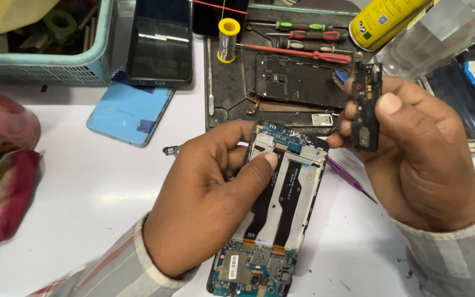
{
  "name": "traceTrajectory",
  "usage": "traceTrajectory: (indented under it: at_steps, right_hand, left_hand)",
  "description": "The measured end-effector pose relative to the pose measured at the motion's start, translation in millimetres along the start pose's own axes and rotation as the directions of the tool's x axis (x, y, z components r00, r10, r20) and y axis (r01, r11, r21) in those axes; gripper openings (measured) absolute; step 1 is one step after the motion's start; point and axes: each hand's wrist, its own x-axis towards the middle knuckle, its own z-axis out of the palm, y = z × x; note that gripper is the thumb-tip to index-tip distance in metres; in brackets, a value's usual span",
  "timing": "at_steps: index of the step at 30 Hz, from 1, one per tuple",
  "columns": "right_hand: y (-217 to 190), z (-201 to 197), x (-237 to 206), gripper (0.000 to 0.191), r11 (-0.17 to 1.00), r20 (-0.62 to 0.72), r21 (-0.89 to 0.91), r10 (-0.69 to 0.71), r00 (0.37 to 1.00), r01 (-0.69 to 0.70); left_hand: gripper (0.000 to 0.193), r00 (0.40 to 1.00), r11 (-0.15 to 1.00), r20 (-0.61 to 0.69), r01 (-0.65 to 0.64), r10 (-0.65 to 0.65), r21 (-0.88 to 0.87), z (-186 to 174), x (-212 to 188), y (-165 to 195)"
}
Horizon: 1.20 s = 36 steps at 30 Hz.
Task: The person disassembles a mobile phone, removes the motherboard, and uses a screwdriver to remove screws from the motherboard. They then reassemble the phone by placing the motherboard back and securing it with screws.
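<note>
An opened phone (pixel 281 209) with its back removed lies on the white table, showing blue circuit boards at both ends and black flex cables along the middle. My left hand (pixel 204 203) grips its left side, thumb pressed on the bare frame. My right hand (pixel 419 159) holds a small black module (pixel 366 107) upright between thumb and fingers, just right of the phone's far end. A purple pry tool (pixel 353 181) lies on the table under that hand.
A black work mat (pixel 232 82) at the back carries a phone back frame (pixel 298 80), screwdrivers (pixel 309 38), a yellow solder spool (pixel 228 39) and a metal spudger. A dark phone (pixel 160 44), a blue phone (pixel 130 113), a teal basket (pixel 45 60), a yellow spray can (pixel 386 22) and a red cloth (pixel 1 203) surround them.
</note>
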Motion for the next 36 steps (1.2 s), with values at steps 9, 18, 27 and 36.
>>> traceTrajectory:
  at_steps: [9, 18, 27, 36]
  right_hand:
    - [5, -1, -3, 0.025, 0.990, 0.020, -0.035, -0.136, 0.991, 0.137]
    - [9, 4, -6, 0.024, 0.940, 0.080, -0.194, -0.269, 0.960, 0.280]
    - [2, 8, -2, 0.021, 0.984, 0.015, -0.006, -0.178, 0.984, 0.178]
    - [18, 3, 6, 0.024, 0.945, 0.074, 0.148, 0.284, 0.956, -0.292]
  left_hand:
    - [0.024, 1.000, 1.000, -0.014, -0.007, 0.007, -0.006, -3, 0, -4]
    - [0.024, 1.000, 0.999, 0.003, 0.000, 0.000, -0.044, -3, 1, -4]
    - [0.023, 1.000, 0.995, 0.003, -0.021, 0.022, -0.099, -2, 2, -5]
    - [0.026, 0.985, 0.972, 0.108, -0.113, 0.137, -0.205, -4, 0, -4]
